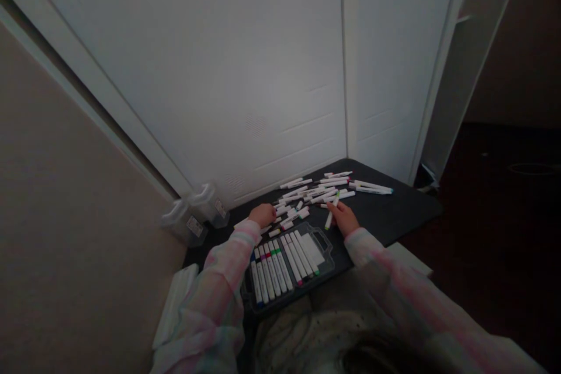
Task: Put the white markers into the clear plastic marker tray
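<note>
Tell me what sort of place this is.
Probably a room in a home: a dark table strewn with markers stands by tall white panels, perhaps wardrobe doors.

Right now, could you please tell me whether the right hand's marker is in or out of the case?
Out: the right hand holds the marker beyond the case, where other markers lie side by side.

Not one word or number clear enough to read. On two see-through plastic boxes [205,201], small white labels [194,226] with dark print, too tiny and blurry to make out. On white stick-shaped markers [279,269] in a flat plastic tray [313,229], and on loose white ones [370,188], little dark marks, also too small.
</note>
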Demonstrator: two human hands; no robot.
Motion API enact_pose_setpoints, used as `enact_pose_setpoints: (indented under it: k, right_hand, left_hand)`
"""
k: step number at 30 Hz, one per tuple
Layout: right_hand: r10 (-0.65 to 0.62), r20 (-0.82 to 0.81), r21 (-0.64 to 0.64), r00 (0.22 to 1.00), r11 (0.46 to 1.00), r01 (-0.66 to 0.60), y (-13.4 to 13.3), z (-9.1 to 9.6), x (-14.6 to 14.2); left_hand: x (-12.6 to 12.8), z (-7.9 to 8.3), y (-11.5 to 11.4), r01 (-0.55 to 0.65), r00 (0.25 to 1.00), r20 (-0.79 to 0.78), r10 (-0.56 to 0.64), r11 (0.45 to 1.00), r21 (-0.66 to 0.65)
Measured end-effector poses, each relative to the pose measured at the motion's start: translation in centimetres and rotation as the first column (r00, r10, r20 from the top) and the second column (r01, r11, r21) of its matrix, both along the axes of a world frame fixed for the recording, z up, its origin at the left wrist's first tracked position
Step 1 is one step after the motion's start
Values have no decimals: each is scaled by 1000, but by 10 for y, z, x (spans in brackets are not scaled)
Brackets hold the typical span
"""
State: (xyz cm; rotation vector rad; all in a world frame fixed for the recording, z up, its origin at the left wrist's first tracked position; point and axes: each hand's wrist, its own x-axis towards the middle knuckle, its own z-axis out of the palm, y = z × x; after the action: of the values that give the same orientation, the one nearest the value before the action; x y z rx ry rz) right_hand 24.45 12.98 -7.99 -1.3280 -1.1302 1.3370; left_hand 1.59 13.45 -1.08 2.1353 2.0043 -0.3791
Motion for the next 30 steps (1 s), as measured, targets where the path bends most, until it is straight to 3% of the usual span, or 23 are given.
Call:
enact_pose_setpoints:
  k: [6, 11, 15, 18, 22, 25, 27, 28, 30]
  right_hand:
    - [-6, -23, 1, 1000, 1000, 6, -1, 2, 0]
    - [-20, -42, 21, 999, 1000, 21, -4, 2, -1]
    - [-47, -75, 46, 996, 998, 50, -2, -1, 0]
    - [-82, -113, 75, 990, 993, 90, -2, 1, 2]
    - [-105, -216, 168, 971, 975, 143, -22, 15, -1]
    - [-4, -280, 244, 960, 967, 75, -62, 33, -6]
    - [112, -281, 272, 953, 962, -32, -94, 48, -7]
    - [235, -265, 324, 935, 935, -143, -110, 55, -6]
    - [471, -84, 427, 878, 813, -396, -138, 72, -4]
  left_hand:
    - [4, -4, -3, -3, 998, -60, 3, 1000, -4]
    - [4, -4, -8, -39, 999, 7, 39, 998, 40]
    - [-3, 13, -13, -94, 983, 166, 74, 989, 117]
    - [-13, 31, -30, -141, 933, 354, 64, 971, 195]
    - [-18, 51, -87, -212, 775, 632, -7, 939, 270]
    - [-10, 57, -141, -255, 634, 771, -60, 925, 281]
    - [0, 57, -170, -295, 554, 828, -83, 911, 288]
    - [5, 57, -182, -316, 485, 868, -104, 905, 284]
    - [16, 55, -198, -360, 244, 955, -168, 899, 250]
